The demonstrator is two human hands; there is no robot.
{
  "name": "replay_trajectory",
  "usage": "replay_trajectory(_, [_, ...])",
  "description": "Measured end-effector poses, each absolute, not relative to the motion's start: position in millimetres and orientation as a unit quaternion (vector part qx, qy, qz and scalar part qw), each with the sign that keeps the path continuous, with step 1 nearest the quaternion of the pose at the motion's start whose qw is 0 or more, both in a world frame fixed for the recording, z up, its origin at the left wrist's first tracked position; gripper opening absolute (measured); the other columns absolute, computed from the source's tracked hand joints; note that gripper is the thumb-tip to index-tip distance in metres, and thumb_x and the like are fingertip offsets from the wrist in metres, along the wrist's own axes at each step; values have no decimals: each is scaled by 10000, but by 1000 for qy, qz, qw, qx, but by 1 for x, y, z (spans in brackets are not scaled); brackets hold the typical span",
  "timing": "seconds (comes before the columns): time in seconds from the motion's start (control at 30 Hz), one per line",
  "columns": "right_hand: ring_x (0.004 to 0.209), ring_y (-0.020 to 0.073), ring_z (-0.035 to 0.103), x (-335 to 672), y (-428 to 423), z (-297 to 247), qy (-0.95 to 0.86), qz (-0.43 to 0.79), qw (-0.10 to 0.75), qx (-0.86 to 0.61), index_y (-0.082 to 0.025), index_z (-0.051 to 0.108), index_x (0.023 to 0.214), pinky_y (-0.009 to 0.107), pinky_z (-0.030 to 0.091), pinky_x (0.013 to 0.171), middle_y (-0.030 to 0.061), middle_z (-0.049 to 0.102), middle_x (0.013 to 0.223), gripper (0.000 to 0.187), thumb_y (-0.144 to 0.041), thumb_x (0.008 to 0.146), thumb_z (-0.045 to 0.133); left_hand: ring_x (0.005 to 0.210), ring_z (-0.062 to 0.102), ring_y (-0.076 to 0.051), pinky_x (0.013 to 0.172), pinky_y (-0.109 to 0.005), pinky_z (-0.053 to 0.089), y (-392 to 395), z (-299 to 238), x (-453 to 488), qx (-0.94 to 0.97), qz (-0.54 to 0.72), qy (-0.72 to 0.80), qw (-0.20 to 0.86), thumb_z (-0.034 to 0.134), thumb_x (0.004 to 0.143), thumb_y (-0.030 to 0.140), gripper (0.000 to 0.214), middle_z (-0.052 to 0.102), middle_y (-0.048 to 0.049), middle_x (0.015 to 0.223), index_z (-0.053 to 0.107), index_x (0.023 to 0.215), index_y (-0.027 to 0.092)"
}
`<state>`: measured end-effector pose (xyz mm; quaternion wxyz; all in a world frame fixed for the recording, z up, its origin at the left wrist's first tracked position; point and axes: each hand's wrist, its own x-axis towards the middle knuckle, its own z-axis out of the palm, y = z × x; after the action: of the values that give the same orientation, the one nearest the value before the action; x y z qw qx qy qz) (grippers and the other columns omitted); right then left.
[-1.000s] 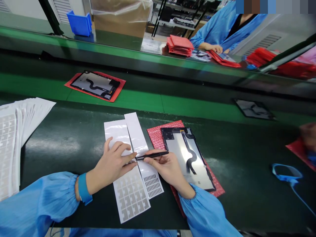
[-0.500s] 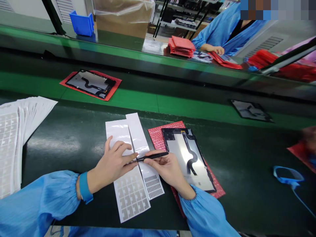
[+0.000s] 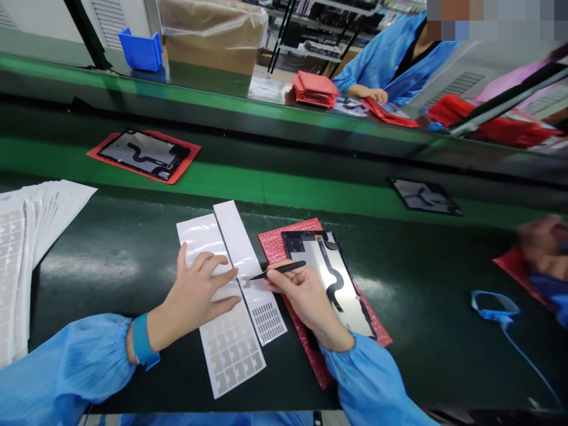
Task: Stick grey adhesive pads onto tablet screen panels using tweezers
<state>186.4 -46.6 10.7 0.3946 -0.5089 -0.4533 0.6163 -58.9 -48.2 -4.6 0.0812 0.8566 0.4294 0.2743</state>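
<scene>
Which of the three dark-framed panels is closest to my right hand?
The panel on bubble wrap on the dark bench, partly hidden by your right hand; the other two panels lie farther off, on the green strip.

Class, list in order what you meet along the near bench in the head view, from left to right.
Fanned sheets, teal wristband, left hand, right hand with black tweezers, blue-framed object with a cord, another person's blurred hand.

Bench: dark green, shiny in patches. Directly on it, left to right: fanned paper stack; wide sticker sheet; narrow sticker sheet just beside it, both slanted; red bubble wrap, askew; blue-rimmed object with cord, identity unclear.
</scene>
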Motion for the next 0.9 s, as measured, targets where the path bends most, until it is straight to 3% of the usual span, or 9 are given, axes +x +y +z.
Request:
replay_trajectory(0.2, [651,189,782,250,-18,45,-367,540,540,-531,-194,634,992,201,669,642,29,767,716,579,-454,667,1036,1111,602,-252,1259,-660,-32,-44,15,-49,866,269,414,74,868,836,457,503,679,-2,1185,670,1268,293])
replay_trajectory(0.4, [595,212,768,290,0,38,-401,440,556,-579,-247,423,1135,218,666,585,16,763,700,833,-460,624,1047,900,571,-187,1077,-545,268,-12,21,14,906,295,294,76,597,1039,313,141,654,28,959,674,1147,266])
replay_trajectory(0.63, [651,207,786,294,-8,10,-432,453,531,-571,-258,391,1154,217,672,653,23,773,739,702,-429,787,964,858,524,-169,923,-433,319,17,-9,47,922,290,239,98,561,1082,304,195,611,31,869,673,1238,268])
replay_trajectory(0.9, [653,232,786,295,-8,14,-431,456,510,-588,-265,397,1132,265,683,648,0,759,728,683,-458,792,958,873,508,-178,934,-440,317,18,-5,46,927,272,239,99,546,1095,318,217,621,11,889,695,1239,253])
